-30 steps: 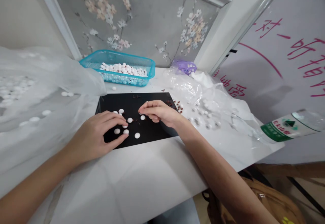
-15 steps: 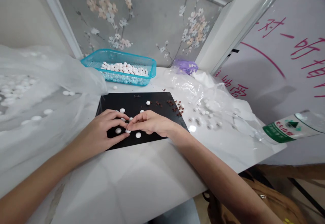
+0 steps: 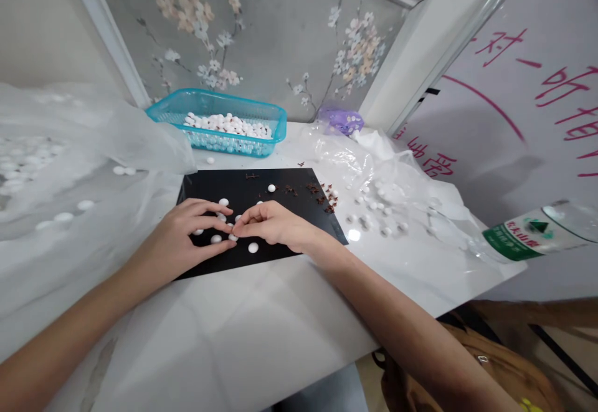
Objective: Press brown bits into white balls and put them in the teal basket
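Observation:
My left hand point(image 3: 187, 230) lies over the left part of a black board point(image 3: 289, 212), its fingers apart and stretched out. Between its thumb and middle finger, close to the tips, is a white oval piece point(image 3: 232, 237). My right hand point(image 3: 261, 224) comes in from the right, thumb and forefinger pinched together at that same piece. What the pinch holds is hidden. More smooth white pieces lie around both hands, among them one point(image 3: 253, 247) below the right fingers and another point(image 3: 271, 188) farther back. Small brown bits point(image 3: 292, 189) are scattered on the board.
Behind the board stands a blue plastic basket point(image 3: 280, 131) with many white pieces. Clear plastic bags holding white pieces lie at left point(image 3: 154, 141) and right point(image 3: 346, 156). A purple packet point(image 3: 343, 121) sits at the back. A water bottle point(image 3: 518, 240) is at the right edge.
My left hand has shifted slightly left and its fingers have straightened, uncovering another white piece. My right hand stays pinched at nearly the same spot.

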Demonstrator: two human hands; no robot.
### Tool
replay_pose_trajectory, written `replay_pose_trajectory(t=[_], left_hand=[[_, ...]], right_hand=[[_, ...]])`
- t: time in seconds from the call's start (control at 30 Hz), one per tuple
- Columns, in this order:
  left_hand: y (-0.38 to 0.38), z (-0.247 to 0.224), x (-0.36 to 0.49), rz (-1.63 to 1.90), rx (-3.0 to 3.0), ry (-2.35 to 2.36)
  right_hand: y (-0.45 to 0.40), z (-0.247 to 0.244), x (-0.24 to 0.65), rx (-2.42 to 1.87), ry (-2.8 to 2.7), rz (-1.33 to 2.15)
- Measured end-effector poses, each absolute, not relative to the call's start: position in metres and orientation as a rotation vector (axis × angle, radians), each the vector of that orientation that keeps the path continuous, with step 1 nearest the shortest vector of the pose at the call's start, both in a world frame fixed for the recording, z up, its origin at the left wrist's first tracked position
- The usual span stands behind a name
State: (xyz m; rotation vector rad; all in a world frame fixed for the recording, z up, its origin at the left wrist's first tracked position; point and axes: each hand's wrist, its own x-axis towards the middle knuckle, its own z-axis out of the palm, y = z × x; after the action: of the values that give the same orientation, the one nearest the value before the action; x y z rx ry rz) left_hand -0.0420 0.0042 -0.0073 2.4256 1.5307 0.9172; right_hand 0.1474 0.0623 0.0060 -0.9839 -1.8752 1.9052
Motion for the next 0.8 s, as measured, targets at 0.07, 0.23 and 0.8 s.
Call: replay_pose_trajectory(t=[0.07,0.23,0.8], left_hand=[[0.004,-0.0072,-0.0416,0.915,2.409,1.544],[0.0028,-0.0068,-0.0413,0.903,2.376,1.574],[0.0037,-0.0048,-0.0375,0.929,2.299,1.572]], right_hand=[[0.062,0.0057,0.1472,-0.978,-1.866,1.897],[0.0603,0.0061,0.1458,-0.983,-1.86,1.862],[0.0569,0.0041,0.1416,-1.028,-1.907,1.733]])
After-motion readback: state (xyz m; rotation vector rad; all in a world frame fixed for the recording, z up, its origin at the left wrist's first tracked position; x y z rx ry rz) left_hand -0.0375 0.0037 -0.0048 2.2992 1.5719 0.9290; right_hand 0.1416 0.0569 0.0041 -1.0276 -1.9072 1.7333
